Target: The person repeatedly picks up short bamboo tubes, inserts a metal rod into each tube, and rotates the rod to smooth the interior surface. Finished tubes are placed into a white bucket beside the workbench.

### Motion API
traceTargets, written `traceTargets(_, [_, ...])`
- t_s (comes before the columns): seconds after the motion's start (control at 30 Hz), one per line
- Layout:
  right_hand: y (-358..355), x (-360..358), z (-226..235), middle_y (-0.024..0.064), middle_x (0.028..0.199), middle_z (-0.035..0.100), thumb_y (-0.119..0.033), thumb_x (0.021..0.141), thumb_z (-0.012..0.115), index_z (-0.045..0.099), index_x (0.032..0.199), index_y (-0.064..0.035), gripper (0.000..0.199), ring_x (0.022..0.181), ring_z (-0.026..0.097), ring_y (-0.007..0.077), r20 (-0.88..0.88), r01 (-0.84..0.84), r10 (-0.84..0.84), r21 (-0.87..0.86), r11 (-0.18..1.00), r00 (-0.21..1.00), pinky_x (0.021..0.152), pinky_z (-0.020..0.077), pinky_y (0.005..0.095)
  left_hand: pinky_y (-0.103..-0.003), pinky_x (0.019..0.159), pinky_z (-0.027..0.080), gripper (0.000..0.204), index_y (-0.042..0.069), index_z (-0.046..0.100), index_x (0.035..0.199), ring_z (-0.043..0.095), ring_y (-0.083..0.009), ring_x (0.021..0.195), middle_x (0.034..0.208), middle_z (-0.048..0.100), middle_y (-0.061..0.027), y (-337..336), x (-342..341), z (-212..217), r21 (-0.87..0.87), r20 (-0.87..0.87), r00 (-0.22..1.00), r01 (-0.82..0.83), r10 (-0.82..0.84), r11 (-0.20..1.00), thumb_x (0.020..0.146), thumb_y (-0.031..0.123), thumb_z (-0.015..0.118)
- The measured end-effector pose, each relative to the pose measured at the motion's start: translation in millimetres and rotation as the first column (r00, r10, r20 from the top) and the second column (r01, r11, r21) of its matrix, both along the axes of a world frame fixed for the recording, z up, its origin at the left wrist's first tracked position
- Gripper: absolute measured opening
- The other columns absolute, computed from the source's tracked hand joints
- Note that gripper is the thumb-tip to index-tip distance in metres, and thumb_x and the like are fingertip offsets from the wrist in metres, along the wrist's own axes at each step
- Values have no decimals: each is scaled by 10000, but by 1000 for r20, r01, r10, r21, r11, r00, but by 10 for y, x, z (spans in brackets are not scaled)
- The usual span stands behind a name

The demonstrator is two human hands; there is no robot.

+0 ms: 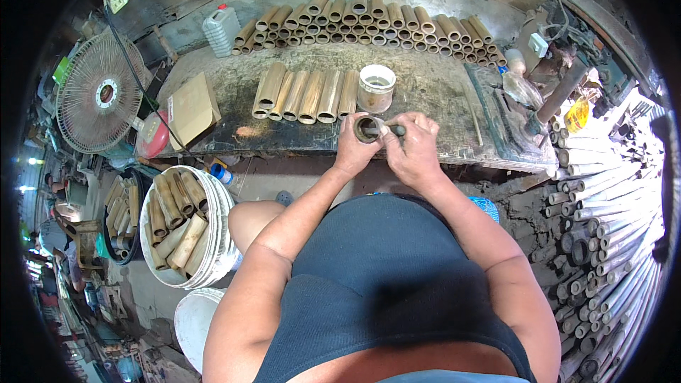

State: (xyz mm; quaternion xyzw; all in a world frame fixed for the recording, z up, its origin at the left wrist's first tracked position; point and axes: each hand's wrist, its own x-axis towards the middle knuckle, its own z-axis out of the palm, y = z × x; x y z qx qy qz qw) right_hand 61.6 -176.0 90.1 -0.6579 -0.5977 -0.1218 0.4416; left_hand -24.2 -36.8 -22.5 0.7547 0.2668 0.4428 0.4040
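Bamboo tube [365, 132] gripped in left hand [352, 153], dark rod [399, 130] pinched in right hand [414, 146], fingers narrow, just in front of white tub [375, 102]. Could slip if held loosely.

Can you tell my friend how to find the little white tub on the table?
Find the big wooden table beyond the left hand and right hand. Near its front edge, a short row of brown tubes lies flat; go to its right end. The tub is the round, white-rimmed one standing upright there, while the tubes beside it lie down.
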Motion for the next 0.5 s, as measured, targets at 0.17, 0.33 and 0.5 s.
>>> traceTargets(0.17, [-19, -13, -16, 146, 948, 640, -174, 881, 708, 676, 988, -48, 168, 992, 583, 316, -4, -23, 23, 22, 999, 1000, 933, 362, 450, -423, 883, 534, 666, 41, 510, 1184, 674, -335, 1042, 1115, 649, -166, -59, -9, 59, -30, 46, 997, -53, 54, 998, 692, 245, 910])
traceTargets(0.33, [-34, -33, 4, 175, 935, 652, -181, 855, 716, 660, 1008, -29, 223, 998, 587, 318, -28, -2, 3, 39, 999, 1000, 915, 347, 464, -391, 912, 526, 670, 47, 482, 1225, 662, -281, 1079, 1159, 644, -152, -49, -3, 35, -100, 99, 995, -5, 15, 995, 715, 191, 892])
traceTargets(0.5, [-17, -41, 18, 152, 913, 660, -199, 864, 711, 657, 994, -31, 219, 1000, 589, 312, 4, -31, 31, 71, 997, 1000, 908, 347, 461, -379, 927, 521, 685, 48, 483, 1269, 656, -262, 1048, 1137, 646, -138, -35, 7, -9, -10, 135, 991, 1, 0, 1000, 723, 174, 876])
